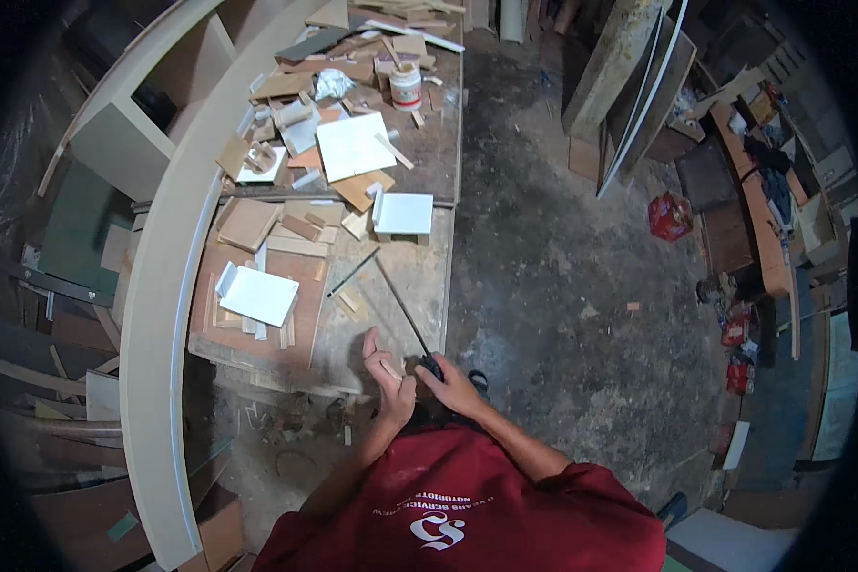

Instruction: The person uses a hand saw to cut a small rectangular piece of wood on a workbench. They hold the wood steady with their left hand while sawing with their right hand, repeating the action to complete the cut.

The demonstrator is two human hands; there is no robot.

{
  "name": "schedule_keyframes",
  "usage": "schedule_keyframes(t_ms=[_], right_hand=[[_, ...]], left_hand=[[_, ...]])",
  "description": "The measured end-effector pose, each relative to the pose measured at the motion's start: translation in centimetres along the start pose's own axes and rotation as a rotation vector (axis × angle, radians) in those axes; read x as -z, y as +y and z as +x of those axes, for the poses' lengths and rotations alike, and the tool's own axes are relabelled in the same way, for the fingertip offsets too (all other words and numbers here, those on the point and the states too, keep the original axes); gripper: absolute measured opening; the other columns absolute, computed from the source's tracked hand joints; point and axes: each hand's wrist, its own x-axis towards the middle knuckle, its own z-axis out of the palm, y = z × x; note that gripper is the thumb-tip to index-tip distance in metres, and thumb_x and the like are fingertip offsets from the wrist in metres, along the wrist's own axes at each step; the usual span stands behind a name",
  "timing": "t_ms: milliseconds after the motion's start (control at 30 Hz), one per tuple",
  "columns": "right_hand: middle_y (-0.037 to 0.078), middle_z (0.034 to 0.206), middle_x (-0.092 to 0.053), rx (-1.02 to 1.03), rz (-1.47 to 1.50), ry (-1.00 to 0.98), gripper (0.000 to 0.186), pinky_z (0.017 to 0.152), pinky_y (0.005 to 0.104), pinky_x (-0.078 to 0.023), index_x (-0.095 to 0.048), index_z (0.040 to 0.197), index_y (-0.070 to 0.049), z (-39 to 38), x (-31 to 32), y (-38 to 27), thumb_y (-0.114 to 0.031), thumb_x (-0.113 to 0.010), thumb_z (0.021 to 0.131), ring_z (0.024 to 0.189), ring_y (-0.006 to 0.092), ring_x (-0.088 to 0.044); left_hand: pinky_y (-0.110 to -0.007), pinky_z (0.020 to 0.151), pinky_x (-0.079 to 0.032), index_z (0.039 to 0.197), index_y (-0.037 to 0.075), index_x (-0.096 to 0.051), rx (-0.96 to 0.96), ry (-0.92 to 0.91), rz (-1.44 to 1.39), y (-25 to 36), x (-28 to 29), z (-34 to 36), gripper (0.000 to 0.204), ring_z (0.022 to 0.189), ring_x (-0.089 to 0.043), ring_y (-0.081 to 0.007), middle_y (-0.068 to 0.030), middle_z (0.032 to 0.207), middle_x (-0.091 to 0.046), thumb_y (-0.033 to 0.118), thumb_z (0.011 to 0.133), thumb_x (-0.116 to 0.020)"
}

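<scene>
My left hand (391, 381) is closed around a small pale wood piece (389, 369), held just off the near edge of the workbench (391, 334). Right beside it, my right hand (451, 388) grips the black handle of a long, thin, dark tool (405, 313). Its narrow shaft or blade points away from me over the bench; whether it is a saw or a file I cannot tell. A thin dark stick (353, 273) lies near its far end, with a small wood offcut (350, 302) close by.
White boards with raised edges (259, 295) (403, 214) lie on the bench among several wood scraps. A white jar (406, 88) stands farther back. A long curved panel (153, 334) runs along the left. Concrete floor (562, 315) and a red bundle (670, 216) are at the right.
</scene>
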Motion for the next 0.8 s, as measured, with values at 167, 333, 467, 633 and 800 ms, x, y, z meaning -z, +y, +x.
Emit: schedule_keyframes(t_ms=[167,333,467,633,800], right_hand=[[0.033,0.09,-0.056,-0.007,-0.23,-0.086,0.036,0.074,0.0522,-0.042,-0.043,0.105,0.003,-3.7,-1.0,4.6,-0.031,-0.037,0.099,0.09,0.0497,-0.054],[0.031,0.082,-0.055,-0.039,-0.215,-0.094,0.031,0.071,0.0538,-0.04,-0.043,0.101,0.002,-6.5,-3.2,6.5,-0.028,-0.035,0.099,0.085,0.05,-0.054],[0.03,0.078,-0.056,0.008,-0.172,0.012,0.028,0.068,0.0531,-0.041,-0.046,0.103,0.001,-6.8,-5.5,8.0,-0.025,-0.035,0.099,0.079,0.0486,-0.055],[0.029,0.075,-0.057,-0.028,-0.249,0.097,0.028,0.066,0.0543,-0.043,-0.049,0.102,0.0,-5.9,-6.6,7.5,-0.024,-0.035,0.099,0.076,0.0478,-0.056],[0.029,0.081,-0.06,-0.131,-0.35,0.051,0.035,0.072,0.0553,-0.043,-0.047,0.101,0.001,-7.0,-6.5,7.5,-0.029,-0.03,0.099,0.081,0.0479,-0.057]], left_hand=[[-0.053,0.108,-0.016,0.107,0.004,-0.03,-0.019,0.022,0.031,-3.1,-0.7,-3.2,0.049,0.121,-0.03,-0.0384,-0.0203,0.12,-0.033,0.001,0.06,-0.044],[-0.055,0.108,-0.016,0.102,0.007,-0.031,-0.135,0.041,0.043,-4.9,-0.7,-4.8,0.045,0.115,-0.034,-0.0343,-0.0154,0.108,-0.033,0.001,0.059,-0.043],[-0.055,0.107,-0.017,0.102,0.007,-0.03,-0.146,0.038,0.035,-5.9,-0.4,-6.0,0.046,0.112,-0.035,-0.0337,-0.0148,0.108,-0.033,0.001,0.058,-0.043],[-0.05,0.102,-0.026,0.096,0.006,-0.032,-0.045,0.064,0.024,-5.3,0.0,-5.9,0.04,0.108,-0.037,-0.0337,-0.0145,0.103,-0.035,0.001,0.058,-0.045],[-0.043,0.099,-0.03,0.082,0.006,-0.036,0.009,0.121,-0.024,-3.8,-0.3,-4.8,0.025,0.098,-0.042,-0.0308,-0.0135,0.094,-0.039,-0.003,0.06,-0.042]])
